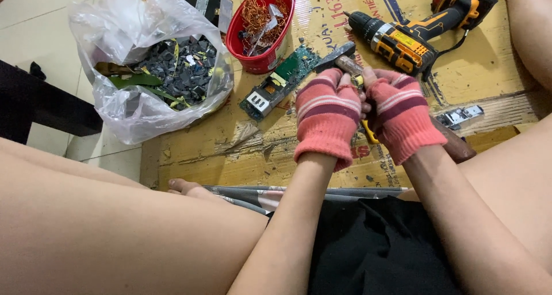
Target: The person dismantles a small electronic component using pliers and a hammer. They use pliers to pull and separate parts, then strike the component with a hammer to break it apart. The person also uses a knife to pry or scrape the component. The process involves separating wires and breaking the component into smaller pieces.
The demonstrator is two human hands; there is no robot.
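Both of my hands wear pink striped knit gloves and are pressed together over the cardboard sheet [230, 157]. My left hand [326, 118] is closed around a hammer [340, 58] just behind its dark metal head. The hammer's brown wooden handle [460, 148] comes out beyond my right wrist. My right hand [402, 116] is closed against the left one, and a yellow tool handle [371, 135] shows between the two palms. What the fingers pinch is hidden. A green circuit board [280, 83] lies just left of my hands.
A red bowl [261, 59] holding copper wire stands behind the board. A clear plastic bag [152, 71] of dark scrap pieces sits at the left. A yellow-black cordless drill [414, 33] lies at the back right, and a small metal part [460, 116] lies right of my hands. My bare legs flank the work area.
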